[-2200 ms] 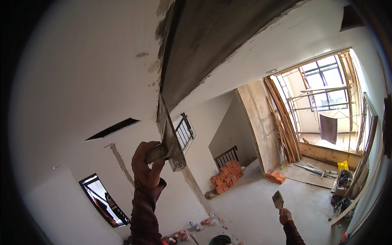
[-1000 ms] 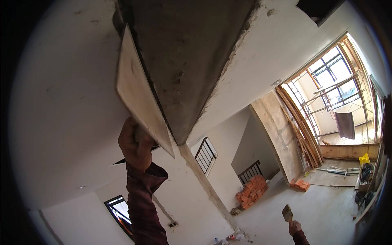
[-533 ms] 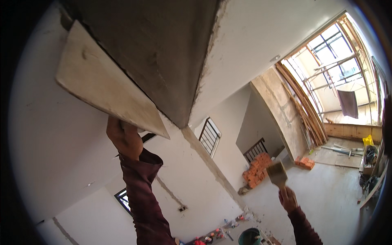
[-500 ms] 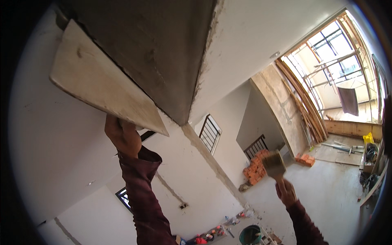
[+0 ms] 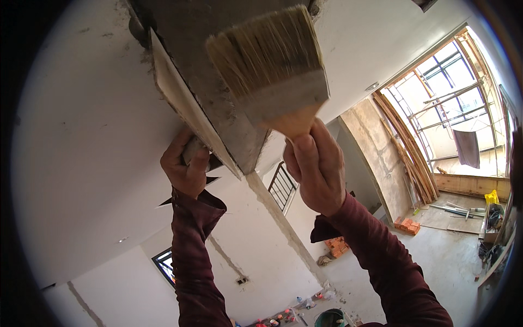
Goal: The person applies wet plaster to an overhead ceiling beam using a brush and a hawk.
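My left hand (image 5: 188, 163) is closed round the grip of a flat, pale plastering float (image 5: 182, 101). The float is seen nearly edge-on, along the left edge of a grey plastered beam (image 5: 226, 117) overhead. Raised in front of that beam is a wide paintbrush (image 5: 272, 65) with pale bristles, a metal ferrule and a wooden handle. My right hand (image 5: 318, 169) grips its handle, with the bristles pointing up. The brush hides part of the beam's surface; whether the bristles touch it I cannot tell.
Orange bricks (image 5: 407, 225) lie on the floor at right, near leaning timber (image 5: 406, 147) and a scaffolded window opening (image 5: 452, 92). A dark green bucket (image 5: 330, 318) stands below, beside scattered small items. A stair railing (image 5: 281, 187) shows through a wall opening.
My right hand has lifted the paintbrush from low at the right up to the beam. The float has turned from showing its broad face to nearly edge-on, shifting slightly right.
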Tool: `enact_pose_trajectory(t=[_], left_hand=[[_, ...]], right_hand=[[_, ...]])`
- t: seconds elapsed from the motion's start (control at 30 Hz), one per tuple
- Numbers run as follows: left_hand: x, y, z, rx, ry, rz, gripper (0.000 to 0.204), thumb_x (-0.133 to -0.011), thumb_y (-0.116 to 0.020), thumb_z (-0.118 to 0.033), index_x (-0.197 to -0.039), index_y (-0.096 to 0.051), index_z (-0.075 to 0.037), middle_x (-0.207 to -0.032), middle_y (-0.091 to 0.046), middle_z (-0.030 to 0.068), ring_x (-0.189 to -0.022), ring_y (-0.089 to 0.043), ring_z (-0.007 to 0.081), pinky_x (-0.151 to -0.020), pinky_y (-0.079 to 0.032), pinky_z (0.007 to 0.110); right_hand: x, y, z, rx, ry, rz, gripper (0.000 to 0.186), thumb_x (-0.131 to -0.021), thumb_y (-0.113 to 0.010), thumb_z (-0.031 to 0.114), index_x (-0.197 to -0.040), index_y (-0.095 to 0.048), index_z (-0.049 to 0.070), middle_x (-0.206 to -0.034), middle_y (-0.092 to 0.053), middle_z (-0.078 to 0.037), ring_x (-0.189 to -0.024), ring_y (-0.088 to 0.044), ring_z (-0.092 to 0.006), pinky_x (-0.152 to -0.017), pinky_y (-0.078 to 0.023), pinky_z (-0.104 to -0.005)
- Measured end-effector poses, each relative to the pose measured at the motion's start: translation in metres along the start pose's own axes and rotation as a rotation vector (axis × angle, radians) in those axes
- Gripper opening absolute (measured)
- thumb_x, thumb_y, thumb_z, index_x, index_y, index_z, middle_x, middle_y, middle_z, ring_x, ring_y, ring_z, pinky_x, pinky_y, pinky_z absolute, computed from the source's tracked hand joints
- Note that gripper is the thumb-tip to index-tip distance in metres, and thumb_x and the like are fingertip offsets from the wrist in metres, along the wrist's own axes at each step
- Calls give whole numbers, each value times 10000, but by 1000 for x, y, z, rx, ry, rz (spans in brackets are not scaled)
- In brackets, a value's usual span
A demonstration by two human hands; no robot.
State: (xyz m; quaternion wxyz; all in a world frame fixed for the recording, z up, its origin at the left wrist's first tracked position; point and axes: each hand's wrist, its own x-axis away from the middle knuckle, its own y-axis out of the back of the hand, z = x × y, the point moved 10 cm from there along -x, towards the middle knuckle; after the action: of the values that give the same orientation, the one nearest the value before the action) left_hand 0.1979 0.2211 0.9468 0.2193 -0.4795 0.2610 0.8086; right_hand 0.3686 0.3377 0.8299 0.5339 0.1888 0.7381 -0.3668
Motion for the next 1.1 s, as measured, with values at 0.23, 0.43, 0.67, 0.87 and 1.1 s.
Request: enact_pose_trajectory(t=[0.23,0.43,0.67,0.87,1.1], left_hand=[[0,6,3,-97,9,10,492,-719,-684,-309,-1027,-596,64,-782,-611,42,-681,-540,91,-624,-456,235],[-3,1,-2,-112,25,-22,475,-716,-682,-294,-1029,-600,54,-807,-625,55,-722,-564,113,-671,-467,258],[-1,7,0,-165,-7,-37,451,-711,-676,-277,-1015,-605,49,-832,-634,74,-774,-578,136,-718,-466,278],[-5,-1,-7,-100,2,-47,438,-705,-676,-273,-996,-608,48,-830,-632,72,-788,-575,137,-731,-457,276],[-4,6,-4,-142,-13,-66,413,-717,-677,-264,-981,-609,45,-818,-627,63,-766,-564,130,-717,-455,268]], right_hand=[[-25,-25,1,-62,81,-33,203,-931,-455,171,-833,-455,-7,-590,-391,-82,-493,-407,-149,-467,-352,-317],[-24,-29,-23,261,122,-47,153,-896,-489,119,-803,-443,6,-586,-430,-149,-466,-451,-319,-458,-357,-373],[15,1,-13,263,35,-55,116,-886,-473,74,-805,-431,2,-574,-422,-165,-487,-463,-362,-461,-364,-380],[-28,-25,10,279,225,-91,118,-878,-483,64,-795,-421,8,-565,-417,-162,-486,-460,-376,-448,-368,-387],[17,8,-3,401,42,-84,144,-869,-508,80,-778,-415,19,-588,-455,-187,-504,-489,-388,-456,-377,-403]])
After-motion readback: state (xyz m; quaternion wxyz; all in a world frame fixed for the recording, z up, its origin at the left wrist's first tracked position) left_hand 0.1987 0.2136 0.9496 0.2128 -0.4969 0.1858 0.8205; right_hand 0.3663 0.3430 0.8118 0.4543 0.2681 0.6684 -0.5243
